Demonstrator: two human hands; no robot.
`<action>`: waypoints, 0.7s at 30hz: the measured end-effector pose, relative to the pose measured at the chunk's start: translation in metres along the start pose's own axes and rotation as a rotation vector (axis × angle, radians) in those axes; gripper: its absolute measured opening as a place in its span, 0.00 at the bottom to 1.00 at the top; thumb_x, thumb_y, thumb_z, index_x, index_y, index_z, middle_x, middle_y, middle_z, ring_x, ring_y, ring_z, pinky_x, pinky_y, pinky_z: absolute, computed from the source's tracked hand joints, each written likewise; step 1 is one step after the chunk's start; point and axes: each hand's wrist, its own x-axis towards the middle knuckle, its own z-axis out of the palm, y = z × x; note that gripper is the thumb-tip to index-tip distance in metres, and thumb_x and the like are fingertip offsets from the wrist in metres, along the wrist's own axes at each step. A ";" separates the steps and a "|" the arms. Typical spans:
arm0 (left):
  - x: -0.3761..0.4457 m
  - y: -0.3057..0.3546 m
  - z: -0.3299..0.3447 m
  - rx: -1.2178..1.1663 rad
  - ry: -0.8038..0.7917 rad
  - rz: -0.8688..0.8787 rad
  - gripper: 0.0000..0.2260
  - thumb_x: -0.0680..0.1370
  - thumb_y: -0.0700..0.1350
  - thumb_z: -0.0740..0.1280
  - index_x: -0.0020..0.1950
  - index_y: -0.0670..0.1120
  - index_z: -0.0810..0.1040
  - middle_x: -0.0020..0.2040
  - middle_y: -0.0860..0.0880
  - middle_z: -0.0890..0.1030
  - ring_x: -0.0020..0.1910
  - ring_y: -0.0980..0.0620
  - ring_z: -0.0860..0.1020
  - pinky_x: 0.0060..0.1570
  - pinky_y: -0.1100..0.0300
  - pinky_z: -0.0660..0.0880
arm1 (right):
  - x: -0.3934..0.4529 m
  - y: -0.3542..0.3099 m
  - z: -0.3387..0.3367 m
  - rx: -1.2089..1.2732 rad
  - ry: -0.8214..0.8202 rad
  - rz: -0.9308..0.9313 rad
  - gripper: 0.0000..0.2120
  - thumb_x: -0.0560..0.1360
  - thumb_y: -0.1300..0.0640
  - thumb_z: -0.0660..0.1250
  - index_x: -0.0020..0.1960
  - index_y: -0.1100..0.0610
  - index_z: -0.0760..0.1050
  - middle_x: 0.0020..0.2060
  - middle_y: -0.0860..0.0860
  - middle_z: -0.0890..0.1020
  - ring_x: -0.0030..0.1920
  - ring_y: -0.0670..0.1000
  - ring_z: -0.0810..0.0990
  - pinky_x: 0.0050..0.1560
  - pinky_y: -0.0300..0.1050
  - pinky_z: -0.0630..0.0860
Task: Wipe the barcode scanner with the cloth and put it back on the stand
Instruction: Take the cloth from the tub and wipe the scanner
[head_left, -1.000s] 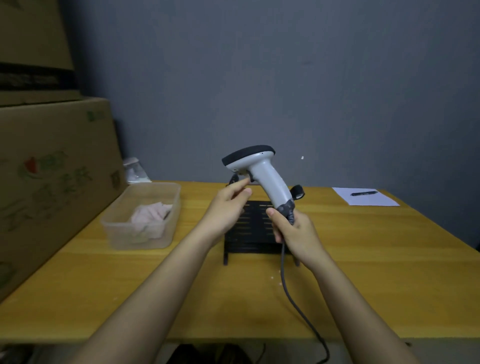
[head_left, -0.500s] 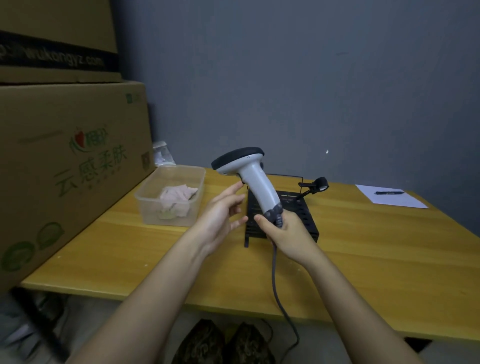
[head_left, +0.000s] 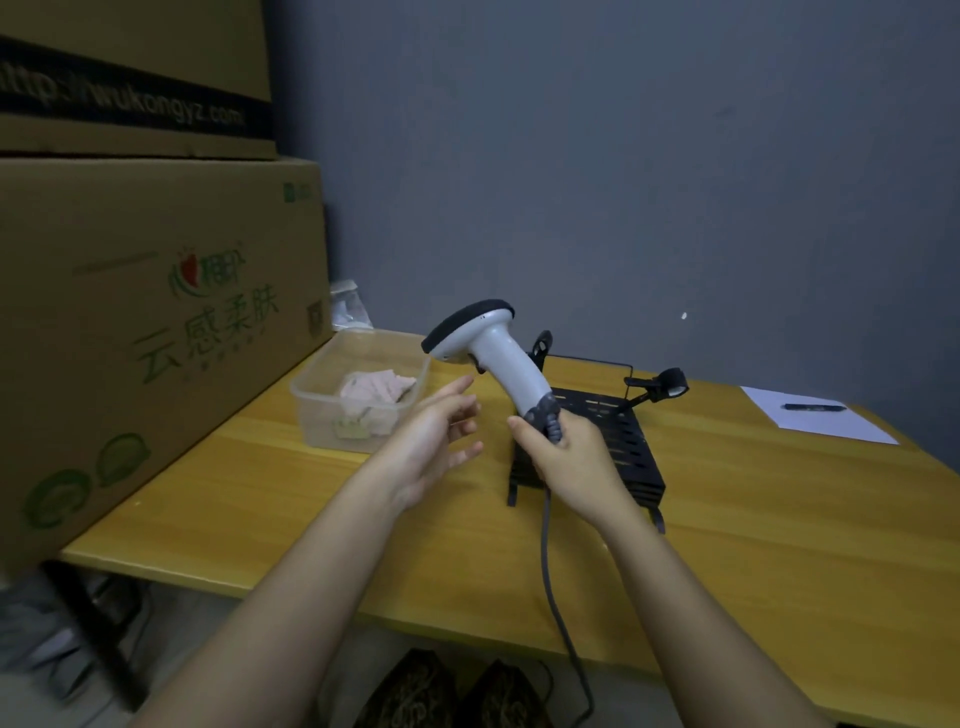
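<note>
My right hand (head_left: 571, 457) grips the bottom of the handle of the white barcode scanner (head_left: 493, 358), holding it upright with its black-rimmed head pointing left; its grey cable (head_left: 550, 582) hangs down over the table edge. My left hand (head_left: 436, 441) hovers open just left of the scanner, fingers spread, touching nothing. The pinkish cloth (head_left: 376, 395) lies crumpled inside a clear plastic tub (head_left: 317, 410) further left. The black slotted stand (head_left: 623, 441) sits on the table behind my right hand, partly hidden by it.
Large cardboard boxes (head_left: 145, 312) are stacked along the left side of the yellow wooden table (head_left: 779, 519). A sheet of paper (head_left: 826, 426) with a black pen (head_left: 814, 407) lies at the far right. A grey wall stands close behind. Shoes show under the table's front edge.
My left hand has let go of the scanner's head and drawn back to the left, open. The view has swung left, showing more of the boxes and the tub.
</note>
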 end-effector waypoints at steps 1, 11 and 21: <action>0.003 0.002 -0.004 0.072 0.043 0.017 0.19 0.80 0.41 0.60 0.70 0.50 0.70 0.44 0.51 0.75 0.43 0.55 0.73 0.45 0.59 0.75 | 0.006 -0.004 0.001 -0.030 0.002 -0.010 0.18 0.75 0.48 0.65 0.32 0.55 0.66 0.26 0.49 0.69 0.26 0.44 0.66 0.28 0.39 0.63; 0.059 0.031 -0.087 0.928 0.370 0.244 0.12 0.79 0.43 0.62 0.60 0.43 0.79 0.59 0.44 0.80 0.58 0.46 0.77 0.55 0.57 0.71 | 0.087 -0.029 0.030 -0.116 -0.013 -0.056 0.21 0.76 0.47 0.64 0.31 0.55 0.60 0.25 0.50 0.67 0.28 0.50 0.66 0.32 0.45 0.61; 0.143 0.041 -0.126 1.621 0.330 -0.200 0.20 0.70 0.64 0.66 0.51 0.50 0.76 0.51 0.47 0.80 0.53 0.44 0.77 0.50 0.51 0.73 | 0.144 -0.022 0.067 -0.404 -0.100 -0.082 0.23 0.76 0.45 0.63 0.29 0.55 0.59 0.23 0.50 0.66 0.24 0.50 0.65 0.27 0.44 0.59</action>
